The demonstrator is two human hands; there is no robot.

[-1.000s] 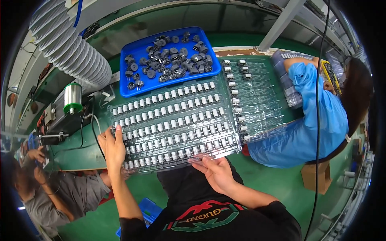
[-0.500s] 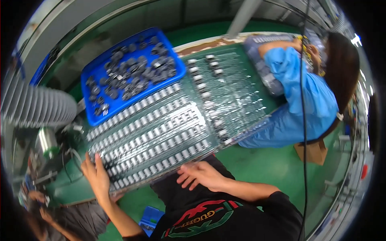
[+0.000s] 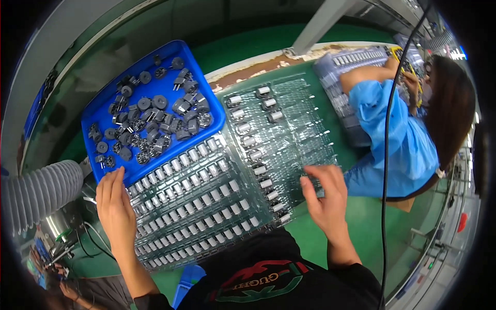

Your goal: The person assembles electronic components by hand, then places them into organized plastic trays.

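Note:
My left hand is at the left edge of a clear plastic tray filled with rows of small silver cylinders. Its fingers stretch forward, close to the near corner of a blue bin, and no part shows in them. My right hand hovers by the near right part of a second clear tray, thumb and fingers apart with nothing between them. That tray has one long row of silver cylinders at its left and a short row of 3 beside it. Dark grey round parts with pins lie loosely in the bin.
A co-worker in a blue gown sits at the right, beside stacked clear trays. A black cable hangs down there. At the left are a ribbed grey hose and a metal cylinder. Another person's arm shows lower left.
My left hand has moved forward toward the blue bin's corner. My right hand has left the near edge and gone right and forward to the second tray. The view has shifted.

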